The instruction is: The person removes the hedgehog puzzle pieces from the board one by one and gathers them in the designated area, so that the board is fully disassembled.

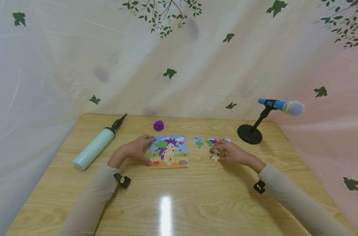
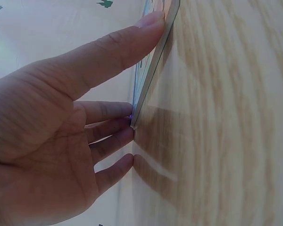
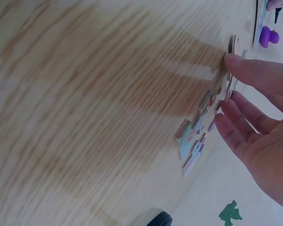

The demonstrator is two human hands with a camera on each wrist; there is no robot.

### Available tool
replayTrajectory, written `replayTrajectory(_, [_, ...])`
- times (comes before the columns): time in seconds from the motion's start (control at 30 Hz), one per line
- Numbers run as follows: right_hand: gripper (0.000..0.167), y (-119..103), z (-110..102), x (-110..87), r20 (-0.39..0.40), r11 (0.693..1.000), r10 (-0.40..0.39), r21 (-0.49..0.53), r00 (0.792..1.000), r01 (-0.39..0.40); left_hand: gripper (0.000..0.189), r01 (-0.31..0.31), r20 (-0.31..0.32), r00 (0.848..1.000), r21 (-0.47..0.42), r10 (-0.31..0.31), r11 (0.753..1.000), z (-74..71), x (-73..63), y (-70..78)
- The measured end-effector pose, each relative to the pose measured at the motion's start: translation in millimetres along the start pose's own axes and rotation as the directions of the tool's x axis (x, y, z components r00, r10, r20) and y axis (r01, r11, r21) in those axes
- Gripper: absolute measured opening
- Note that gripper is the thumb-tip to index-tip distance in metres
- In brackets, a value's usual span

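Note:
A flat picture board (image 1: 169, 154) with a purple-spined hedgehog lies on the table. My left hand (image 1: 136, 149) spans its left edge, fingers at the far corner and thumb at the near one. The left wrist view shows that thumb (image 2: 132, 42) pressing on the board's face, the fingers reaching out fairly straight. To the right of the board, my right hand (image 1: 232, 153) pinches a beige jigsaw piece (image 1: 215, 157) between thumb and fingers. Other jigsaw pieces (image 1: 198, 141) lie around it; the hand hides some. In the right wrist view, several pieces (image 3: 185, 141) lie flat beyond the fingertips.
Behind the board sits a small purple lump (image 1: 158, 125). A pale green hand pump (image 1: 94, 147) lies at the left. At the back right, a blue toy microphone (image 1: 280, 106) stands on a round black base (image 1: 249, 134). A leaf-printed curtain (image 1: 137, 82) hangs behind the table.

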State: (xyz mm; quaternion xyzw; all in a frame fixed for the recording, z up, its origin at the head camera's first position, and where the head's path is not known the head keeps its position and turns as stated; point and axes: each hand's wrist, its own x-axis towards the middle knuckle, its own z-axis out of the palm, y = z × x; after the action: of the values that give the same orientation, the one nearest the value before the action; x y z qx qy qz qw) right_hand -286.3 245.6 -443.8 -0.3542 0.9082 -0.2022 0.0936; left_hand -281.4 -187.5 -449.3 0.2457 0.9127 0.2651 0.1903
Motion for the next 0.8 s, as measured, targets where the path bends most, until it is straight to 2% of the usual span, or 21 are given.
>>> replayTrajectory(0.8, [0.049, 4.8, -0.6, 1.8, 0.03, 0.999, 0.034, 0.037, 0.999, -0.036, 0.109, 0.021, 0.013, 1.0, 0.009, -0.021, 1.0, -0.6, 1.4, -0.7])
